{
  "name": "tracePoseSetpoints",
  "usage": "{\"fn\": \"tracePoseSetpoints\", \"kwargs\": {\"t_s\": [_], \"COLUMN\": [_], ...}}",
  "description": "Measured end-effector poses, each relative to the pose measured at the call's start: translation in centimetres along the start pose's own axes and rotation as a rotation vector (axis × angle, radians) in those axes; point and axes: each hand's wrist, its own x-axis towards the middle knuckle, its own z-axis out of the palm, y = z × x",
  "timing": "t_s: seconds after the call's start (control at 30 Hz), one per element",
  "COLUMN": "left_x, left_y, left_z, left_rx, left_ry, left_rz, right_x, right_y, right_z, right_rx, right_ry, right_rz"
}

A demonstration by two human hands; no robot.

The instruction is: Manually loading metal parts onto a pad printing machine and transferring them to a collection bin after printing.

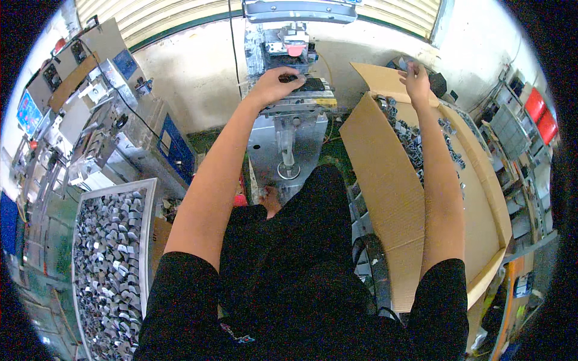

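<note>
One hand [276, 86] at machine [265, 137], right [416, 85] near carton [385, 198]

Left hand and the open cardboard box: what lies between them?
Head view: right of the left hand, a dark piece on the machine's ledge, then a gap to the box, pale wall behind.

We look down and forward through one wide, head-worn fisheye, close above the lap [286, 253], facing the machine [308, 138] beyond.

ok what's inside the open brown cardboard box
Small grey metallic-looking pieces lie inside the box; the right forearm hides some of the interior, and whatever is beneath the pieces can't be seen.
</note>
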Motion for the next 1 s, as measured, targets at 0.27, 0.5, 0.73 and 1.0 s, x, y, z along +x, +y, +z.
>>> {"fn": "tracePoseSetpoints", "kwargs": {"t_s": [0.27,0.5,0.73,1.0], "left_x": [0.1,0.0,0.7,0.5], "left_y": [0.4,0.2,-0.2,-0.5], "left_z": [0.5,1.1,1.6,1.0], "left_rx": [0.004,-0.164,-0.296,-0.305], "left_ry": [-0.028,0.014,0.194,0.254], "left_rz": [0.053,0.247,-0.001,-0.069], "right_x": [-0.5,-3.0,-5.6,-7.5], "right_y": [-6.7,-10.8,-10.3,-12.9], "right_z": [4.6,8.5,13.6,15.1], "right_rx": [0.331,0.324,0.005,-0.242], "right_ry": [-0.165,-0.519,-0.484,-0.564], "right_rz": [-0.100,-0.167,-0.397,-0.346]}}
